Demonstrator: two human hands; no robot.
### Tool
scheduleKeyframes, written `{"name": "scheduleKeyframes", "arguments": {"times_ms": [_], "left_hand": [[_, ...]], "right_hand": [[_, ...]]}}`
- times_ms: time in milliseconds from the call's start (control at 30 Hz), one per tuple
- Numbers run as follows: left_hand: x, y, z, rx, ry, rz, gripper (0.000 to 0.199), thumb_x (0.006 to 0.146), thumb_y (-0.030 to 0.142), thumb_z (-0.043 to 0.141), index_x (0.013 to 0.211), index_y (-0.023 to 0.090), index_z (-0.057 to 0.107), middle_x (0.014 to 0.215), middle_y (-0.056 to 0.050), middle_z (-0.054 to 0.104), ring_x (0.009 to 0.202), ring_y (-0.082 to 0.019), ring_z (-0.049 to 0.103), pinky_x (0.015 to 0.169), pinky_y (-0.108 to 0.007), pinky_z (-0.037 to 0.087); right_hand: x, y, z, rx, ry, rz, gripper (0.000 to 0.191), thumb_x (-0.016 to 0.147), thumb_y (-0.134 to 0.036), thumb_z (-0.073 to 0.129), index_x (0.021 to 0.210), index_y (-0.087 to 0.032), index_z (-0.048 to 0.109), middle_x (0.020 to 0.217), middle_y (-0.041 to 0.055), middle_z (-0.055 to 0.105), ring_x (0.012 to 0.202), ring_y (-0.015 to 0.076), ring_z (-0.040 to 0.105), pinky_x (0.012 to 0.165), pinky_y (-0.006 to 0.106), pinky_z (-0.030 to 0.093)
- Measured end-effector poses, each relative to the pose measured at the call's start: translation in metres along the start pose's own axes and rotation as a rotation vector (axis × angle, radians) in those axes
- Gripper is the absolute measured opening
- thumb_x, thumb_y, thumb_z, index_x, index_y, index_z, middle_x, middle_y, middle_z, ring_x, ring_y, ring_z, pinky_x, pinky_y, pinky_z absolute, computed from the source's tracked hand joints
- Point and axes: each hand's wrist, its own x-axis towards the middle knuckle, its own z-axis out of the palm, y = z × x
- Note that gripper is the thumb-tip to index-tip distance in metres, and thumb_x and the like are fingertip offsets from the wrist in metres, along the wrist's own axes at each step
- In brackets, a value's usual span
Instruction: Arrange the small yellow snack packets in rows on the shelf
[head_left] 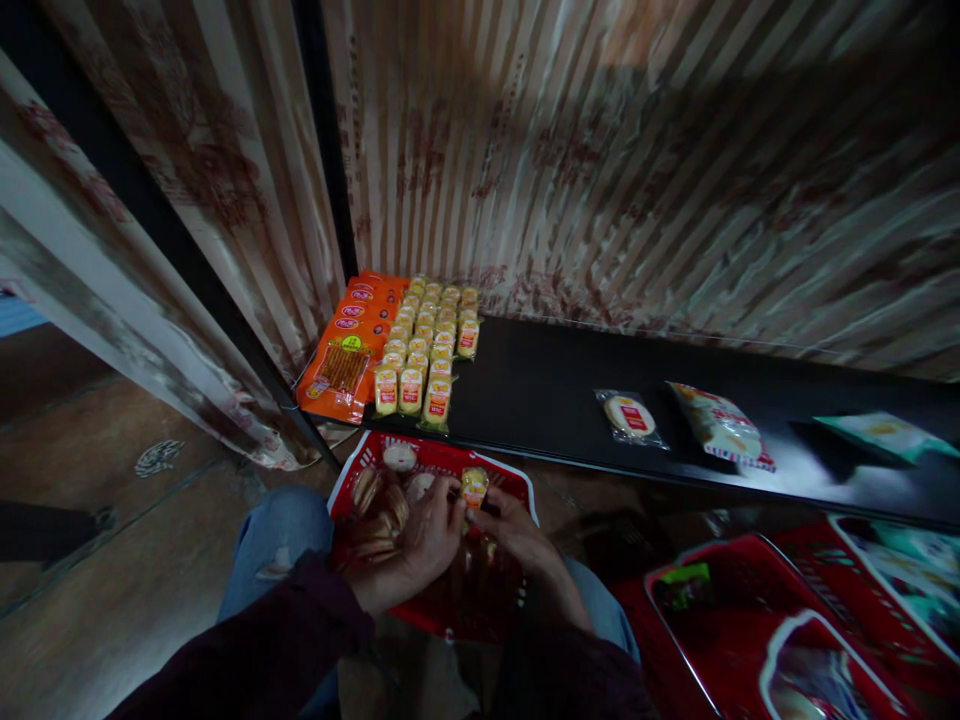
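Over the red shopping basket, my left hand and my right hand come together on one small yellow snack pack in clear wrap. Fingers of both hands pinch its sides, and it stands roughly upright between them. Below, the basket holds several round wrapped pastries, partly hidden by my left hand and forearm. Just beyond the basket, rows of matching yellow snack packs stand on the black shelf.
Orange snack bags lie at the shelf's left end beside a black post. Farther right lie a round wrapped cake, a white-and-red bag and a green pack. More red baskets stand at lower right. A pleated curtain hangs behind.
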Motion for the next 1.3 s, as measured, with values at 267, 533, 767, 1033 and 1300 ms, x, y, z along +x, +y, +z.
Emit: {"name": "scheduleKeyframes", "arguments": {"times_ms": [267, 533, 767, 1033, 1300], "left_hand": [[0.007, 0.004, -0.002, -0.018, 0.08, 0.149, 0.021, 0.091, 0.023, 0.041, 0.108, 0.02, 0.053, 0.105, -0.008, 0.062, 0.1, -0.021, 0.057, 0.09, -0.036, 0.044], [0.024, 0.022, -0.009, 0.0, 0.108, 0.248, 0.033, 0.091, 0.019, 0.039, 0.122, 0.023, 0.051, 0.12, -0.008, 0.057, 0.112, -0.02, 0.054, 0.098, -0.036, 0.044], [0.039, 0.042, -0.01, -0.035, 0.128, 0.279, 0.041, 0.088, 0.012, 0.036, 0.128, 0.018, 0.047, 0.124, -0.012, 0.056, 0.119, -0.021, 0.052, 0.104, -0.041, 0.043], [0.06, 0.05, -0.005, -0.134, 0.136, 0.226, 0.051, 0.081, 0.01, 0.041, 0.131, 0.017, 0.047, 0.136, -0.012, 0.05, 0.129, -0.022, 0.045, 0.113, -0.042, 0.036], [0.073, 0.051, 0.001, -0.181, 0.121, 0.161, 0.045, 0.088, 0.019, 0.038, 0.132, 0.016, 0.047, 0.144, -0.013, 0.044, 0.137, -0.021, 0.037, 0.117, -0.043, 0.028]], "right_hand": [[-0.002, -0.022, 0.006, 0.139, 0.106, -0.041, 0.047, 0.063, -0.051, 0.078, 0.098, -0.021, 0.071, 0.098, 0.0063, 0.072, 0.092, 0.0249, 0.067, 0.092, 0.041, 0.049], [0.007, -0.035, 0.003, 0.079, 0.317, -0.171, 0.049, 0.068, -0.05, 0.072, 0.108, -0.022, 0.065, 0.105, 0.0082, 0.072, 0.097, 0.026, 0.065, 0.087, 0.04, 0.052], [0.03, -0.053, -0.008, 0.08, 0.418, -0.258, 0.037, 0.07, -0.043, 0.07, 0.1, -0.021, 0.065, 0.099, 0.0071, 0.073, 0.093, 0.0235, 0.066, 0.086, 0.038, 0.052], [0.065, -0.062, -0.018, 0.023, 0.471, -0.292, 0.043, 0.068, -0.047, 0.069, 0.1, -0.019, 0.064, 0.1, 0.009, 0.072, 0.095, 0.0247, 0.067, 0.092, 0.043, 0.05], [0.082, -0.064, -0.024, -0.028, 0.479, -0.264, 0.042, 0.069, -0.049, 0.067, 0.099, -0.018, 0.065, 0.098, 0.0092, 0.073, 0.091, 0.0247, 0.067, 0.086, 0.04, 0.053]]}}
